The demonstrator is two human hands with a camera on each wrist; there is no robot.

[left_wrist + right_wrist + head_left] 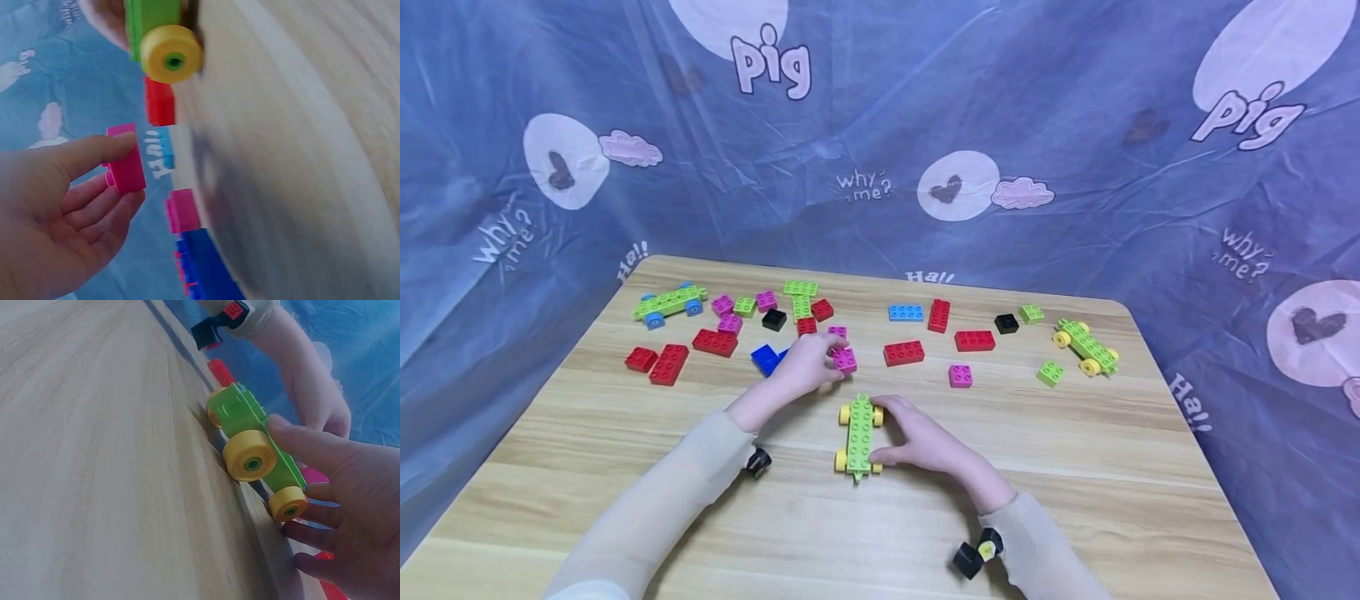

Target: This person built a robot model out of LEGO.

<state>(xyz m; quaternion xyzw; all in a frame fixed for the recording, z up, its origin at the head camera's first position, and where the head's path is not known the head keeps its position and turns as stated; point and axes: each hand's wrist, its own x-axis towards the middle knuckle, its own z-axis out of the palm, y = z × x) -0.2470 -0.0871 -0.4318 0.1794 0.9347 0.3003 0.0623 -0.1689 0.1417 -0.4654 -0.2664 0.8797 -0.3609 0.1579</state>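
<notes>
One pink brick [845, 361] in the left hand [805, 364]. Grip narrow: brick pinched between thumb and fingertips, clear of the bench [775, 533] in the left-wrist view. Clock centred on the near yellow-wheeled chassis [860, 435], head view, 12 pointing away from the person. Pink brick just short of 12 o'clock; left hand near 11. Near chassis green, standing on the bench, long axis roughly 12 to 6. Right hand [917, 433] at 3 o'clock: grip wide, thumb and fingers spread along the chassis side, thumb against it; whether every finger touches, cannot tell. Surroundings: red brick [903, 353] at 1 o'clock; loose magenta brick [960, 377] at 2; far green chassis [1086, 346], also yellow-wheeled, farther out at 2; blue brick [766, 360] at 10; blue-wheeled chassis [670, 302] farther out at 10. Printed curtain [880, 108] beyond, at 12.
</notes>
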